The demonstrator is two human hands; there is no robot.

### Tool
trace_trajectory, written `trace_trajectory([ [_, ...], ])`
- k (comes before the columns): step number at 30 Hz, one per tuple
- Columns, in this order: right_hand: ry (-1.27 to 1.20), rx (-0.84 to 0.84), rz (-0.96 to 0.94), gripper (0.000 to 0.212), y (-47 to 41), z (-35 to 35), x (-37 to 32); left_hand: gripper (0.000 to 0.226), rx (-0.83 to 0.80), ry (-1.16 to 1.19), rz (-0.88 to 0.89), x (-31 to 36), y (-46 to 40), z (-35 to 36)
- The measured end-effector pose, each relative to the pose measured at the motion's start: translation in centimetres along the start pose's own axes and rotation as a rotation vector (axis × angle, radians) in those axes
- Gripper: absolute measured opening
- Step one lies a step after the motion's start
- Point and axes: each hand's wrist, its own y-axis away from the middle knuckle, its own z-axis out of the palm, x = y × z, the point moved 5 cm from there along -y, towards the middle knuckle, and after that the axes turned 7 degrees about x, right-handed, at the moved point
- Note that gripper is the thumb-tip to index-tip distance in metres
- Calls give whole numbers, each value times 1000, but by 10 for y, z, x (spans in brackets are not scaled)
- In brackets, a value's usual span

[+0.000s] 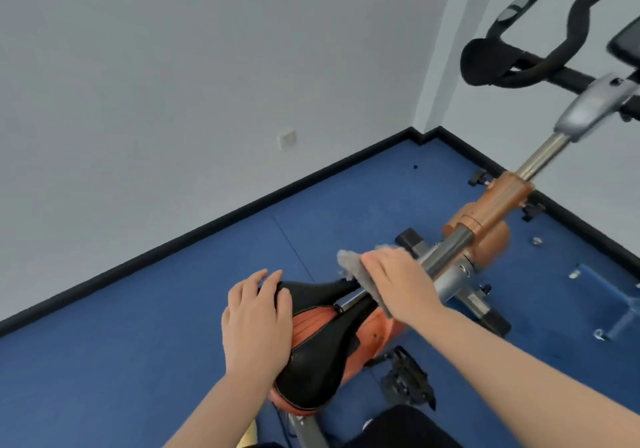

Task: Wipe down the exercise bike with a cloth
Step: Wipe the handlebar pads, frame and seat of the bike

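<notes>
Orange exercise bike (pixel 485 219) on blue floor (pixel 138 361), near the wall corner. Left hand (pixel 256 323) flat, fingers spread, on the black saddle (pixel 318 354). Right hand (pixel 398 281) pressed grey cloth (pixel 353 267) onto the grey frame bar (pixel 446 253). Open floor lay left.

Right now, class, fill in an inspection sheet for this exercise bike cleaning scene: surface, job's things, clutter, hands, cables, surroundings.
Surface: blue floor, a seam line running across it.
Job's things: exercise bike with black and orange saddle; grey cloth pressed on the grey frame bar.
Clutter: small bits on the floor by the far wall; clear blue object at right, unclear what.
Hands: left hand flat on the saddle; right hand on top of the cloth.
Cables: a thin dark line under the saddle, possibly a cable.
Surroundings: grey walls, black skirting, wall socket, black handlebars.
</notes>
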Motion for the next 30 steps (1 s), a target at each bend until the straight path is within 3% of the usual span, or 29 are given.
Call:
trace_trajectory([
  [2,128,8,112,37,-5,1,2,42,33,25,-68,2,5,0],
  [3,230,51,41,37,-3,5,-9,40,63,41,-87,4,6,0],
  [6,174,119,-267,37,10,14,-39,36,100,54,-103,4,1,1],
  [8,153,40,-379,40,-3,9,-33,35,86,46,-112,3,-3,4],
  [12,194,-146,-151,44,-33,8,-16,35,105,71,-126,-2,-3,6],
  [15,451,-104,-198,21,-24,23,-49,34,119,105,-118,-4,-1,7],
  [19,180,27,-347,45,8,30,-85,26,174,332,-131,-5,8,3],
  [21,128,-60,-383,39,0,24,-73,33,193,402,-164,-10,21,4],
  [24,289,-208,-360,28,-28,32,-63,48,177,446,-208,-13,43,8],
  [26,307,-260,-363,36,-30,46,-81,55,152,462,-206,-13,53,10],
  [28,187,-303,-352,56,-21,56,-96,64,123,478,-197,-15,61,10],
  [30,82,-412,-288,62,-27,57,-97,75,94,477,-179,-17,68,11],
])
